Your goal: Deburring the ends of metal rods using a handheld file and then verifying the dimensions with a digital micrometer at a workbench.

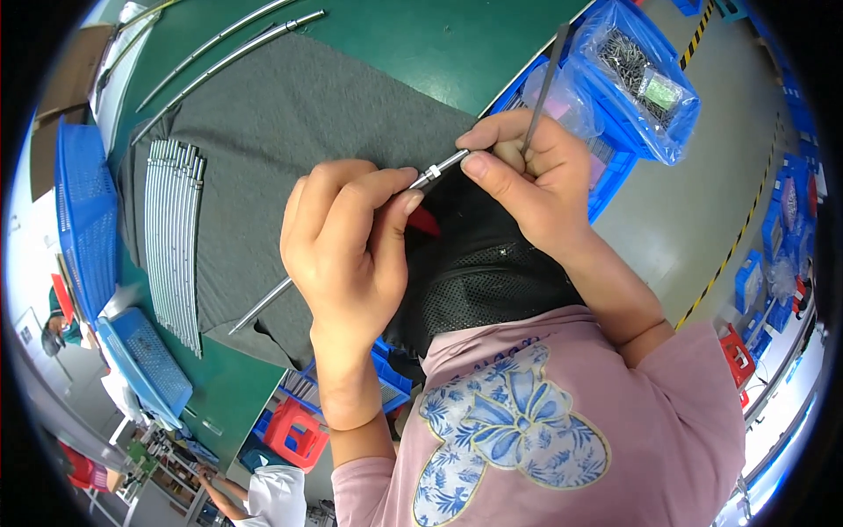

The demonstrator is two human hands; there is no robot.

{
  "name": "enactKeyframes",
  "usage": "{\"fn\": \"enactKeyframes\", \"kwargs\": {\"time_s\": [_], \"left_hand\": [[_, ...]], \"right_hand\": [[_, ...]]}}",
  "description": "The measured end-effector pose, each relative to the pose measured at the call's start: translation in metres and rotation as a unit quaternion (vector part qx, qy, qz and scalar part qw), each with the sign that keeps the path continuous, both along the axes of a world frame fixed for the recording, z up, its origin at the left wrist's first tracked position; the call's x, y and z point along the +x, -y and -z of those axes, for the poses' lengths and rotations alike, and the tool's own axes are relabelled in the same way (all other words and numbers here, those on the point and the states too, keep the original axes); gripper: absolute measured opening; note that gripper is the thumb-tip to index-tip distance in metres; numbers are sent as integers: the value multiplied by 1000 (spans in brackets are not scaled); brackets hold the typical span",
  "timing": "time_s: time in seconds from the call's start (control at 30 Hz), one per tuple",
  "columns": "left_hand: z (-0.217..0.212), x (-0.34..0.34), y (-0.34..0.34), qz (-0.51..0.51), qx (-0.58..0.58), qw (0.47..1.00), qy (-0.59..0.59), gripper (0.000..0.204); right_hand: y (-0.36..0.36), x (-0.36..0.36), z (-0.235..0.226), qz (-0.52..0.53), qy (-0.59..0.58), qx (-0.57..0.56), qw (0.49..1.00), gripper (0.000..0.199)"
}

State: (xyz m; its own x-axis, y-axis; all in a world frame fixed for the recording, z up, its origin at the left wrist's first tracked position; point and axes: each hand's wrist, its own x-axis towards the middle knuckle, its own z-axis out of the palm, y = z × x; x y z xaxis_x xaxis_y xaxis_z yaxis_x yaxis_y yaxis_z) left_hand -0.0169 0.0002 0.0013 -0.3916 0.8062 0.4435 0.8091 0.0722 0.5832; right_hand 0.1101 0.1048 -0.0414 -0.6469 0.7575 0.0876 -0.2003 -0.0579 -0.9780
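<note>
Centre frame: left hand (347,255) closed around a thin metal rod (263,303), its tip with a small nut (432,172) held at the fingertips. Right hand (527,180) pinches the rod end and grips a slim grey tool (544,88). Left: bundle of rods (176,241) on grey mat (290,123). Upper right: clear bag of screws (628,57) with greenish label in blue bin (654,132). Far left: blue baskets (83,215).

The person wears a pink short-sleeved shirt (615,413), filling the lower right of the frame. On its front is a large printed shape in blue and white, patterned with leaves and a bow. Both forearms are bare, with no watch, gloves or rings to be seen. The left hand (347,255) and right hand (527,180) have short, plain nails.
</note>
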Motion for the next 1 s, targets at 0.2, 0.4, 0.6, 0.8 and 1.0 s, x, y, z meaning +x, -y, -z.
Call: {"fn": "enactKeyframes", "kwargs": {"time_s": [0.2, 0.4, 0.6, 0.8, 1.0], "left_hand": [[0, 1, 0, 4, 3, 1000, -2, 15], [0, 0, 1, 11, 10, 1000, -12, 16], [-2, 4, 1, 1, 8, 1000, 5, 19], [0, 4, 1, -8, 12, 1000, -1, 21], [-1, 5, 1, -9, 18, 1000, -5, 20]], "right_hand": [[0, 0, 1, -11, -7, -19, 1000, 13], [1, 0, 1, -15, -9, -31, 999, 12], [2, 0, 1, -16, -16, -49, 999, 11], [4, -1, -2, -20, -17, -77, 997, 10], [4, 0, -1, -24, -19, -71, 997, 10]]}}
